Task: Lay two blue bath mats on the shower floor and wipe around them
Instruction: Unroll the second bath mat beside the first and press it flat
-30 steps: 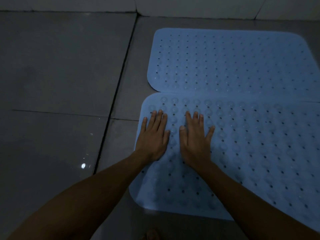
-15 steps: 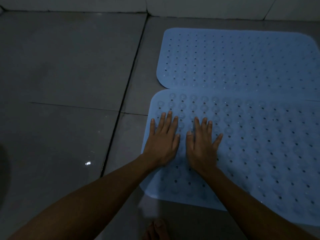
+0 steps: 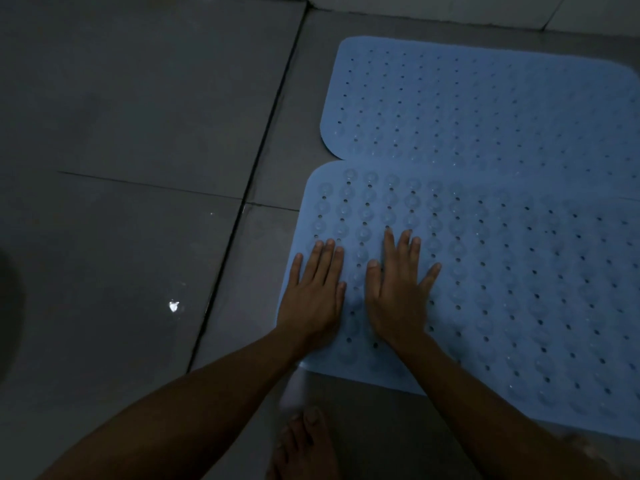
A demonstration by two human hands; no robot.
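Compared with a second ago the view has slid so the mats sit further right and lower, and both hands have crept back toward the near edge of the mat, with a small gap opening between them where the thumbs nearly met before. A bare foot (image 3: 304, 445) now shows at the bottom.

Largest first: the grey tiled shower floor (image 3: 138, 116) fills the left side, dim and a bit wet, with one bright glint of light (image 3: 173, 305) on it. The far blue mat (image 3: 485, 105) lies flat by the wall, and the near blue mat (image 3: 519, 289) lies just in front, its far edge slightly overlapping the other one. Both have rows of holes and suction bumps.

The left hand (image 3: 313, 296) is flat, palm down on the near mat's left edge, fingers straight and close together, gripping nothing. The right hand (image 3: 398, 292) presses flat beside it, fingers straight and a little spread, pinky splayed out, also holding nothing.
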